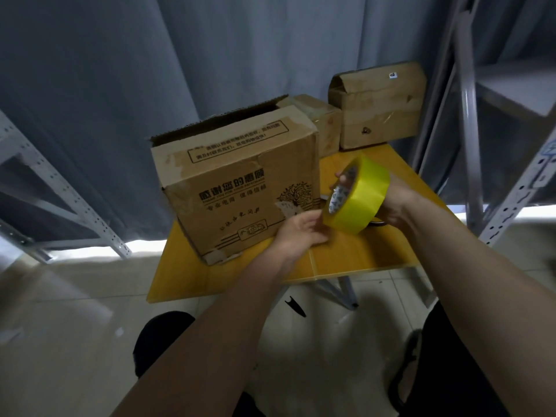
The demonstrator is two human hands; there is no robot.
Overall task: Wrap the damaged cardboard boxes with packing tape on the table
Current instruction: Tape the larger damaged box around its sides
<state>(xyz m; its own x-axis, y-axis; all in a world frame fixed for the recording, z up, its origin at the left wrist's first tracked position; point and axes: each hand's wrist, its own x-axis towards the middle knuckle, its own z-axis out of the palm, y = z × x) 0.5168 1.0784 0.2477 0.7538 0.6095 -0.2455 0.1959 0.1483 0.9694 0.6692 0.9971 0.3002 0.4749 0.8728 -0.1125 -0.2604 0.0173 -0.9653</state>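
Tape roll [356, 195] raised above the yellow surface [346, 254], right hand [391, 203] clenched through its core, left hand [301, 233] at the rim, fingers curled, probably hunting the loose end. Nearest damaged box [237, 182] just beside, still untaped.

A storeroom: slotted metal shelving [75, 200], grey curtain [120, 85], stacked cardboard boxes [379, 109].

Grey curtain [120, 85] behind. Perforated metal racks at left [60, 188] and right [517, 188]. Pale tiled floor [60, 326]; small black object [296, 307] lying on it.
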